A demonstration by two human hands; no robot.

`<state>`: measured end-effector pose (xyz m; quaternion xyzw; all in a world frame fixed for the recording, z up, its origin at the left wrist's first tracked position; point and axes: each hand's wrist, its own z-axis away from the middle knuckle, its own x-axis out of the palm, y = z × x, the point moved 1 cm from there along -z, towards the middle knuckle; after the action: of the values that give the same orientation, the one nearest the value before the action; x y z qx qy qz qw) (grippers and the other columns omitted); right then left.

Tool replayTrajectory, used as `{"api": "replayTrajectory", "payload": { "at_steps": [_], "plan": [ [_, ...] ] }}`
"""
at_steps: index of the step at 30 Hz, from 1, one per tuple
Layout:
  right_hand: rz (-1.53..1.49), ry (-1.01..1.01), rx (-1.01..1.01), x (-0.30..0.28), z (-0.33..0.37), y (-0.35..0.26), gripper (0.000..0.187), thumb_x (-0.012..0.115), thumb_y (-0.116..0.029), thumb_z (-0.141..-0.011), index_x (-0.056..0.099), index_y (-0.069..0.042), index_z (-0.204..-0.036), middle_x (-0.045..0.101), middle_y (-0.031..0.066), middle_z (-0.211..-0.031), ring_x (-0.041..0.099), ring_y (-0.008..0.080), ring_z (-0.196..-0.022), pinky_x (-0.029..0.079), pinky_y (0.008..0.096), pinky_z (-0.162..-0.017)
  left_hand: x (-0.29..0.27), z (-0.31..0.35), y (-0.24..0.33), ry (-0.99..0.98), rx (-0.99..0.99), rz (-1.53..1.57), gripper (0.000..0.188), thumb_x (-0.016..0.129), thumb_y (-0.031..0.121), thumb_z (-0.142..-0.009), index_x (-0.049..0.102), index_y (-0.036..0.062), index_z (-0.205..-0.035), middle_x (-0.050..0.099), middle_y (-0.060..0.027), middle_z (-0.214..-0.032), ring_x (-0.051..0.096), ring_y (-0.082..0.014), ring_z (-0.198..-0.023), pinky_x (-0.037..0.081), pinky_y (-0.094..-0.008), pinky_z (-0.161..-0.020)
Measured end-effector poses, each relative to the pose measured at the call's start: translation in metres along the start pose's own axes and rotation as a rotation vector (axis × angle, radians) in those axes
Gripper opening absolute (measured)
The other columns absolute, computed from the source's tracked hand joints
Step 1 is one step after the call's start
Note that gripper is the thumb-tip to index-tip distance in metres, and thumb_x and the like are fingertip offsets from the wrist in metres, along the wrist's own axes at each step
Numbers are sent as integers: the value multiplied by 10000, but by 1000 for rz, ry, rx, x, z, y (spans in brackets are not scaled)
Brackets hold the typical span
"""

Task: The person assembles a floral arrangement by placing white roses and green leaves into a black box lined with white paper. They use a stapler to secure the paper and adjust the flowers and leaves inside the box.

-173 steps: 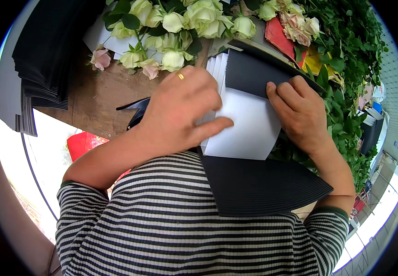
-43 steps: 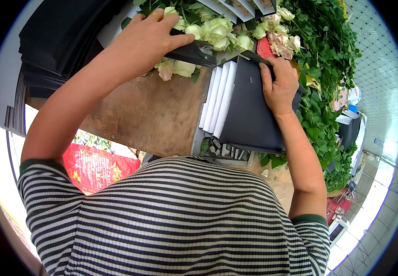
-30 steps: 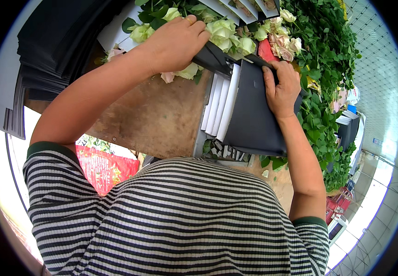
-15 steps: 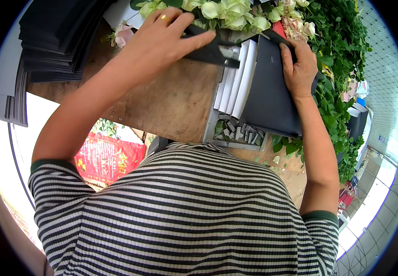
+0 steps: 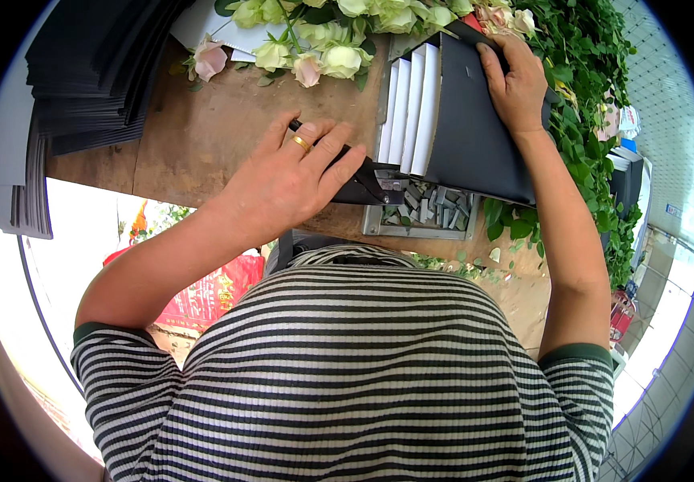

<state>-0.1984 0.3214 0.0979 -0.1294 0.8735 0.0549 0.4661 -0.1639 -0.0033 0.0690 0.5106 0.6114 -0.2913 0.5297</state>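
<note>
My left hand [image 5: 282,177] is wrapped over a black stapler [image 5: 369,186], most of which lies hidden beneath the palm and fingers. The stapler's metal nose sits at the near edge of a black cardboard piece [image 5: 471,128] with white corrugated folds [image 5: 413,108] along its left side. Up at the far right of that cardboard, my right hand [image 5: 517,87] grips its upper edge, thumb on the near face. Just below the stapler's nose is a metal tray [image 5: 419,230] with several grey staple strips.
A tall stack of black cardboard sheets [image 5: 94,80] stands at the left on the wooden table [image 5: 210,145]. Pale green and pink roses [image 5: 343,60] lie along the far side. Leafy green stems [image 5: 584,153] crowd the right. A red printed bag [image 5: 214,293] is below the table.
My left hand has brought the stapler from the far end of the cardboard's folded side toward me, to its near end. My right hand keeps its hold at the far edge.
</note>
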Motion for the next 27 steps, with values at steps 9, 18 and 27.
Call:
{"api": "replayTrajectory", "payload": {
  "at_steps": [9,18,27],
  "plan": [
    [79,-8,-4,-2,4,-4,173,615,-252,-848,638,-109,-942,644,45,-898,604,249,-827,426,328,-684,21,-9,-12,-47,-189,80,402,735,138,-549,533,69,-889,523,-82,-873,535,-280,-860,486,-382,-681],
    [24,-13,62,-8,-2,-11,158,655,-226,-780,581,-110,-858,562,56,-779,543,260,-764,393,369,-698,-16,-15,-26,-34,-62,68,522,753,89,-534,559,73,-1018,530,-114,-936,521,-302,-913,446,-401,-773],
    [-71,-88,178,-14,-8,-7,192,585,-288,-860,558,-98,-871,560,74,-765,565,272,-776,437,375,-661,-12,-146,20,235,-672,1836,366,699,182,-786,540,1,-1061,617,-47,-920,574,-129,-860,451,-268,-799]
  ]
}}
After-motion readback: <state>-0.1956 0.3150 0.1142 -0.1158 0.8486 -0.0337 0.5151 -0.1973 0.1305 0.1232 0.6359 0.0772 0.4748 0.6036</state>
